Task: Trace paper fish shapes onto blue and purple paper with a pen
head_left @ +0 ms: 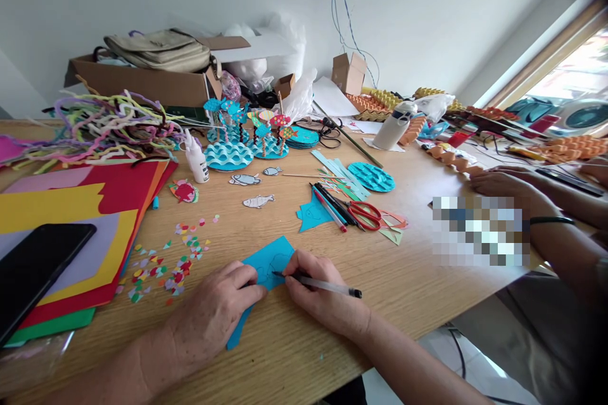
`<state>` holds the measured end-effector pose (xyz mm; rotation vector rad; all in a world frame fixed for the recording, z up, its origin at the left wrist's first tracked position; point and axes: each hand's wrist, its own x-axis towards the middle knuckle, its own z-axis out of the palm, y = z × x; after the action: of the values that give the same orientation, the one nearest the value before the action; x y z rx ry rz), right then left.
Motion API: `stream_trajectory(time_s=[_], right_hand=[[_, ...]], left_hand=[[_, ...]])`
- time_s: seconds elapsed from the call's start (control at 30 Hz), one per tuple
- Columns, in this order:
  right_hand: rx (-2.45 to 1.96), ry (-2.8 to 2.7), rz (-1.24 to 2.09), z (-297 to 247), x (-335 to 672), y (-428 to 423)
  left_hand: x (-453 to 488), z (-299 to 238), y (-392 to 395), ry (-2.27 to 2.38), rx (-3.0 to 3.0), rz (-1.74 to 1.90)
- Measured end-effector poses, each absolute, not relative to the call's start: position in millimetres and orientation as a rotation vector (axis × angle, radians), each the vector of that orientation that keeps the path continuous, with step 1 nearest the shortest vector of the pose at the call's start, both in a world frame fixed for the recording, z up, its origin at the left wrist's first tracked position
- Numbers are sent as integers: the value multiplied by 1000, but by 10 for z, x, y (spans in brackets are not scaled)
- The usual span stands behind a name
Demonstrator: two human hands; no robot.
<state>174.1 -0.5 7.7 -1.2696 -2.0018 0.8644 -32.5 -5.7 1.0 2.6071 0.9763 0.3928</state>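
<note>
A blue paper sheet lies on the wooden table near its front edge, with a faint drawn outline on it. My left hand rests on the sheet's left part, fingers curled and pressing it down. My right hand pinches a pen, its tip touching the blue paper. Red-handled scissors and several pens lie a little beyond, beside another blue paper scrap.
Coloured paper sheets with a black phone lie at left, confetti bits beside them. A glue bottle, paper fish models, pipe cleaners and a cardboard box stand behind. Another person's hands rest at right.
</note>
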Motion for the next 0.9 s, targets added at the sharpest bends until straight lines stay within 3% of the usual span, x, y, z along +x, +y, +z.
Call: stream_trajectory(time_s=[0.3, 0.63, 0.9], right_hand=[[-1257, -1963, 921, 82, 1744, -2], [-1253, -1801, 855, 101, 1799, -10], [-1254, -1909, 842, 134, 1796, -13]], left_hand=[[-315, 23, -60, 983, 2616, 413], [-594, 499, 195, 1158, 2283, 1104], [-595, 406, 188, 1115, 2381, 1017]])
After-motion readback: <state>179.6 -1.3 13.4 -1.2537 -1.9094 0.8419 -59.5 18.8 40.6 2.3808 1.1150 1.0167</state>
